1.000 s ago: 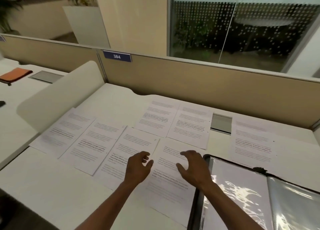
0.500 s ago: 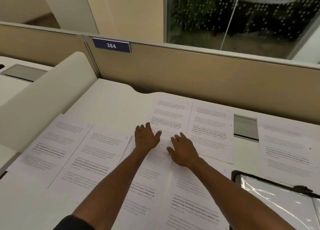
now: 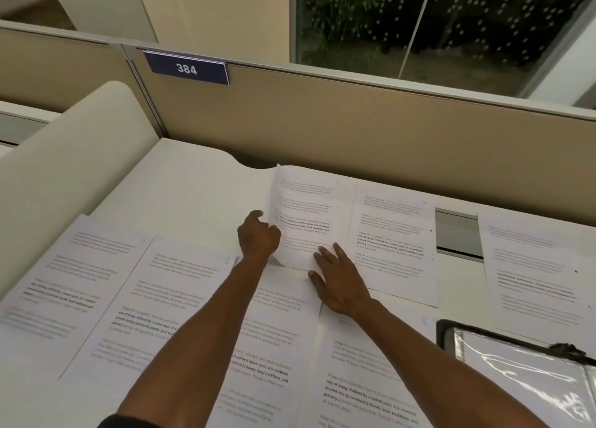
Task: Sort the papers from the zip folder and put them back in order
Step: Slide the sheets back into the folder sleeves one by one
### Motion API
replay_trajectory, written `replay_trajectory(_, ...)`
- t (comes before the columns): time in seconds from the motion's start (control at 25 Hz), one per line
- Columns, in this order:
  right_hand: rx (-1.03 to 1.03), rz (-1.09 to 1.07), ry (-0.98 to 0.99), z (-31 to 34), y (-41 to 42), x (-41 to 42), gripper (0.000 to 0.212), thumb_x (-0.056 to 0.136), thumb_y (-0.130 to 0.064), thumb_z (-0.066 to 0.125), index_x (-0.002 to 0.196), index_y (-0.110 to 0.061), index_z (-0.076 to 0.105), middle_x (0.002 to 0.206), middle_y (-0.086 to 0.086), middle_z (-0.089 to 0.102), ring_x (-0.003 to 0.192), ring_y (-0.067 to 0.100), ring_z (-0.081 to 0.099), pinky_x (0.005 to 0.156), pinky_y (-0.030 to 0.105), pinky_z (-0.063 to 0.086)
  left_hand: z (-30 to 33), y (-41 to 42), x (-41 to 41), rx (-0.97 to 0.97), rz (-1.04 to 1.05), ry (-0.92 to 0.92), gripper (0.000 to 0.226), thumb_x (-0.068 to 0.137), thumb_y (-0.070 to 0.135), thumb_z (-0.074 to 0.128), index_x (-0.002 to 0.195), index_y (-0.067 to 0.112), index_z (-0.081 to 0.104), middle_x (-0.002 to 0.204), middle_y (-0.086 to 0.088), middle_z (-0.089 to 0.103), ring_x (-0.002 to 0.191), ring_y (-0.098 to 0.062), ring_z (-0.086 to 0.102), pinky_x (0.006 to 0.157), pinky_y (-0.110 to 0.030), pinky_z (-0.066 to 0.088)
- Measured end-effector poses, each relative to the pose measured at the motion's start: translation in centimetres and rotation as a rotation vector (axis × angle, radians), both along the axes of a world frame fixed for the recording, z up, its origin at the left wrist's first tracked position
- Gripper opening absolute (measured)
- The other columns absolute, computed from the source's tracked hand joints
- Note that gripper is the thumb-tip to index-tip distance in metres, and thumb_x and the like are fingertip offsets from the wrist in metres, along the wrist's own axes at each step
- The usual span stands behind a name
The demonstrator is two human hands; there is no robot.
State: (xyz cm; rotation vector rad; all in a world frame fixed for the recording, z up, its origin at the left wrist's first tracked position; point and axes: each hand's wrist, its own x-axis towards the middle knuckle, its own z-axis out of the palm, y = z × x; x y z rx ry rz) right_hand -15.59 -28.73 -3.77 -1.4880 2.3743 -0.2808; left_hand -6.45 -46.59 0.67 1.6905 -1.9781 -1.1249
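White desk (image 3: 200,182) in an office cubicle, tan partition (image 3: 354,117) along the far edge with a blue plate reading 384 (image 3: 186,68); glass wall (image 3: 419,17) with plants behind it above that. A curved white divider (image 3: 71,156) closes off the left side.

I count printed sheets spread flat over most of the desk: two at left (image 3: 58,285) (image 3: 167,298), two under the forearms (image 3: 274,331) (image 3: 364,369), one in the far row (image 3: 390,243), one far right (image 3: 532,272). Several overlap at the edges. A handwritten 6 is legible on the corner of the second left sheet; other corner marks are too faint for me to read.

Left hand (image 3: 258,237) has fingers curled on the left edge of the far-row sheet (image 3: 303,214), which is bowed upward off the desk on that side, its top corner raised. Right hand (image 3: 338,282) lies flat, fingers straight and spread, fingertips pressing the same sheet's lower right part while the palm rests on the sheets nearer me. Hands are near each other, not touching.

The zip folder (image 3: 522,379) lies open at lower right, black rim, clear glossy sleeves facing up, partly cut off by the frame; its upper corner lies over the far-right sheet's near edge. A grey cable hatch (image 3: 458,234) sits in the desk between the far-row sheet and the right one. Both forearms cross over the near sheets and hide parts of their text.
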Motion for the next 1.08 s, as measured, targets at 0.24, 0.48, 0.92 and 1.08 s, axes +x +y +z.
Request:
replay_trajectory(0.24,-0.349,-0.374,-0.357,2.6,2.1,1.6,0.062,0.102,-0.050,0.044,0.155,-0.021,0.034,0.165,-0.001,0.025,0.153,0.017,0.017,0.122,0.032,0.012,3.9,3.3,1.0,-0.080,0.056,0.372,0.027,0.095,0.020,0.066,0.122,0.022,0.065,0.124,0.001,0.068,0.107,-0.022,0.066,0.095,-0.043,0.053)
replay_trajectory(0.48,-0.633,-0.820,-1.017,7.3,8.2,2.6,0.049,0.097,-0.038,0.064,0.143,-0.025,0.052,0.143,-0.005,0.056,0.127,0.012,0.054,0.106,0.033,0.044,9.0,11.3,4.8,0.085,0.031,0.719,0.028,0.093,0.019,0.069,0.121,0.025,0.068,0.114,0.010,0.072,0.102,-0.014,0.069,0.083,-0.031,0.060)
replay_trajectory(0.92,-0.510,-0.952,-1.748,10.3,29.0,6.3,0.041,0.086,-0.014,0.076,0.125,-0.007,0.068,0.120,0.018,0.071,0.110,0.039,0.068,0.093,0.051,0.056,11.0,31.5,12.6,0.327,-0.185,0.729,0.037,0.090,0.011,0.067,0.126,0.019,0.066,0.119,0.004,0.072,0.110,-0.016,0.068,0.090,-0.038,0.057)
replay_trajectory(1.08,-0.710,-1.029,-1.438,9.7,36.2,6.4,0.028,0.090,-0.004,0.071,0.116,-0.014,0.068,0.110,0.009,0.076,0.098,0.033,0.074,0.086,0.053,0.059,8.3,36.3,14.5,0.274,-0.195,0.545,0.031,0.090,0.013,0.071,0.114,0.032,0.072,0.108,0.009,0.075,0.106,-0.009,0.067,0.087,-0.033,0.055)
